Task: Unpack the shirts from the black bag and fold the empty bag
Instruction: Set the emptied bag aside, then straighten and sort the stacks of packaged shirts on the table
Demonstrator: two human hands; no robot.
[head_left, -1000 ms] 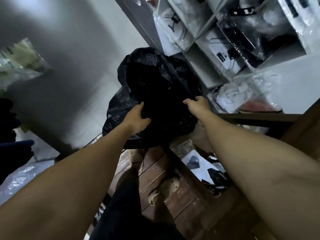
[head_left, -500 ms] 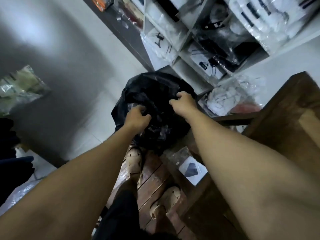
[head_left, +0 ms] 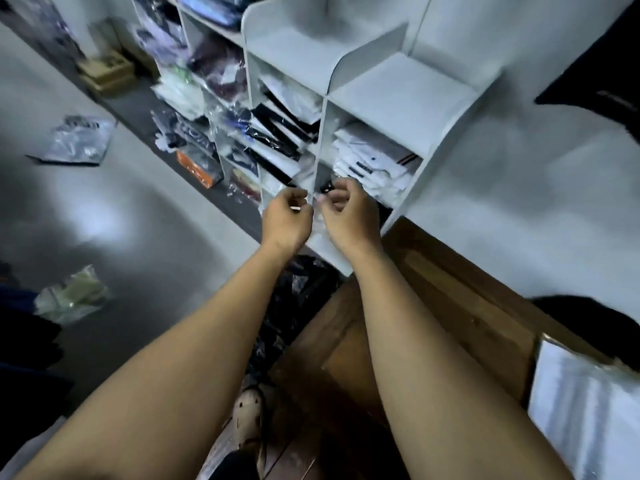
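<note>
The black bag (head_left: 301, 299) lies crumpled on the floor below my wrists, partly hidden by my forearms. My left hand (head_left: 287, 220) and my right hand (head_left: 346, 213) are raised side by side in front of the white shelf unit (head_left: 398, 95). Both pinch the top of a thin clear plastic packet (head_left: 317, 223) that hangs between them. Its contents are too blurred to make out. A small black piece shows at my right fingertips. Folded white shirts (head_left: 374, 161) sit in the cubby just behind my right hand.
Other cubbies hold dark and white packaged garments (head_left: 284, 133). A wooden table (head_left: 457, 306) stands at the right with a stack of clear packets (head_left: 581, 410) on it. Loose packets (head_left: 78, 140) (head_left: 72, 299) lie on the grey floor. My sandalled foot (head_left: 247, 410) is below.
Both hands have let go of the black bag and risen to the shelf with a clear packet. The view has tilted up, so the bag now sits low between my forearms.
</note>
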